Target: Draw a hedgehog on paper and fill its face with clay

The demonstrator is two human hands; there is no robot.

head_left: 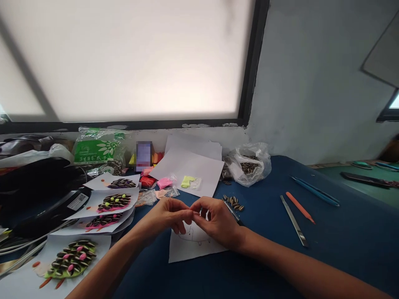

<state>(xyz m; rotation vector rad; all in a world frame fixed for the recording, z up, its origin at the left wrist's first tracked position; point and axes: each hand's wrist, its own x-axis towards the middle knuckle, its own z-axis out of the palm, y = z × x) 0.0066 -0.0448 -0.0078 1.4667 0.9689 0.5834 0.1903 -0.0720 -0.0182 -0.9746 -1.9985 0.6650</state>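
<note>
My left hand and my right hand meet fingertip to fingertip, both in a pinch. Whatever lies between the fingertips is too small or hidden to make out. Below them a sheet of white paper with a line drawing lies on the blue table, partly covered by my hands. A small pile of striped sunflower seeds sits just beyond my right hand, with a thin pen-like tool partly hidden beside it. Farther back, yellow clay rests on plastic film on white sheets.
Finished seed-and-clay hedgehog pictures overlap at left. A bag of seeds stands near the wall, beside a green-printed bag farther left. Pink clay lies among packets. Blue tweezers, an orange tool and a metal blade lie right.
</note>
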